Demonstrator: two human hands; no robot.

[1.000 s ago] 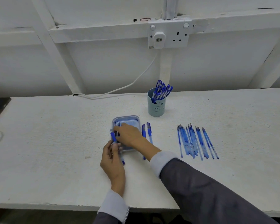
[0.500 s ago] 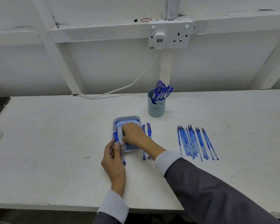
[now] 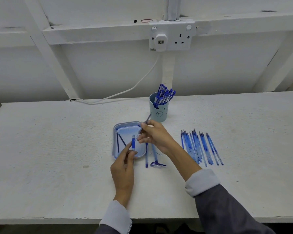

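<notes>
A barrel (image 3: 133, 143) was pinched upright by the fingers (image 3: 128, 146) of the left hand (image 3: 123, 168) over the tray (image 3: 125, 124); a tilted refill (image 3: 147, 119) was clamped in the right hand (image 3: 155, 137) beside it. If pushed aslant, the refill could be bent or dropped.

Both forearms were covered by long sleeves of dark grey woven cloth. The right sleeve (image 3: 227, 211) was visible along most of its length and showed soft folds. Only a small dark patch of the left sleeve (image 3: 107, 230) was visible at the lower edge of the view. Each sleeve ended in a broad, pale grey-white band: the right cuff (image 3: 202, 182) and the left cuff (image 3: 116, 217). A narrow dotted trim (image 3: 130, 226), either beads or stitching, ran down one edge of the left cuff. The left hand (image 3: 123, 171) and right hand (image 3: 155, 135) were bare.
</notes>
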